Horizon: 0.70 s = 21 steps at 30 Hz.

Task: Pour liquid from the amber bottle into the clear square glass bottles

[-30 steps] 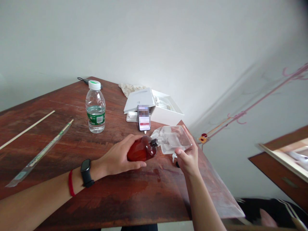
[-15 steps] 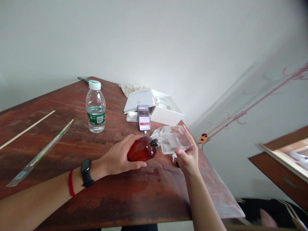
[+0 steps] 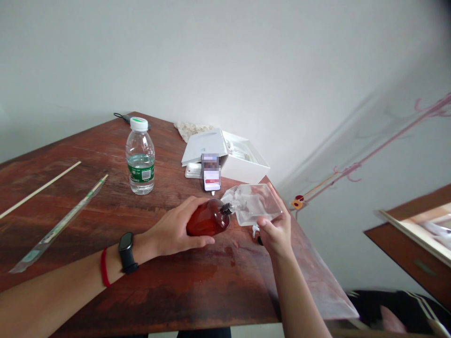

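Observation:
My left hand [image 3: 174,230] is wrapped round a brown amber bottle [image 3: 207,219] that lies tilted on the wooden table [image 3: 105,225], its black neck pointing right. A clear plastic pouch [image 3: 254,203] is gripped in my right hand [image 3: 275,231] and held tipped, its spout touching the bottle's neck. A smart watch and a red band sit on my left wrist.
A water bottle [image 3: 140,157] with a white cap stands behind. A phone [image 3: 211,172] leans against an open white box [image 3: 230,156]. A wrapped pair of chopsticks [image 3: 59,224] and a thin wooden stick [image 3: 40,189] lie at left. The table's right edge is close to my right hand.

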Each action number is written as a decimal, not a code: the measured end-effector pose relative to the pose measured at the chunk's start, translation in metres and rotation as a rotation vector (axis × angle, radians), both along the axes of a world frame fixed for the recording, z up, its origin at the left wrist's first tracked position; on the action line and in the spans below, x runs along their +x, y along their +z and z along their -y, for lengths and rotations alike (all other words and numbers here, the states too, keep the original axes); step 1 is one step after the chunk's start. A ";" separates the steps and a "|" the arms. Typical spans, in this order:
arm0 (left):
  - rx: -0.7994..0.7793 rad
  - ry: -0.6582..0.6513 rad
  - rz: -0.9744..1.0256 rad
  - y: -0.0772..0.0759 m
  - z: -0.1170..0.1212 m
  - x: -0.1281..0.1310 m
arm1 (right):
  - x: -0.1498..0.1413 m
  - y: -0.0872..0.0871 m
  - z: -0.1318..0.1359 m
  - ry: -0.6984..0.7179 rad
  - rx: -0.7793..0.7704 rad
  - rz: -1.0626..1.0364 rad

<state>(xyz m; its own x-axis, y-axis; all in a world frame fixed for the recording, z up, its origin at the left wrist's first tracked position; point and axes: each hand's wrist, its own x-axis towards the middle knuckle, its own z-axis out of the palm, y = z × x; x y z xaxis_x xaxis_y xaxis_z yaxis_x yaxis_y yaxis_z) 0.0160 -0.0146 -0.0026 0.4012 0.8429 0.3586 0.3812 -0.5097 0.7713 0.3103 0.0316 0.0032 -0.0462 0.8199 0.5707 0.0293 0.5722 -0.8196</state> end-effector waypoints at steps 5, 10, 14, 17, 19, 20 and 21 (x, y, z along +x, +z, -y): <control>0.006 0.003 0.007 0.000 0.000 0.000 | 0.001 -0.001 0.000 -0.006 -0.004 0.001; 0.007 0.009 0.004 0.000 0.000 0.001 | 0.000 0.000 0.000 -0.001 -0.002 -0.007; 0.006 0.016 -0.001 -0.001 0.000 0.000 | -0.001 0.001 0.001 0.006 0.000 -0.009; 0.003 0.013 0.000 -0.001 0.000 0.000 | 0.000 0.000 0.000 0.007 0.004 0.000; 0.005 0.015 -0.002 0.000 0.000 0.000 | 0.000 0.000 0.000 0.003 0.005 0.005; 0.008 0.017 -0.003 0.000 0.000 0.000 | 0.001 0.000 0.000 0.001 0.006 0.006; 0.012 0.019 -0.005 0.000 0.000 0.001 | 0.001 0.000 0.000 -0.001 0.007 0.006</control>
<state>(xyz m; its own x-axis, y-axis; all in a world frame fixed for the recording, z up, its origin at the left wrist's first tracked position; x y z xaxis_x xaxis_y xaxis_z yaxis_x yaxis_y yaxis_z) 0.0166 -0.0148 -0.0023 0.3871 0.8459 0.3670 0.3944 -0.5116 0.7634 0.3108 0.0313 0.0030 -0.0487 0.8161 0.5759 0.0345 0.5776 -0.8156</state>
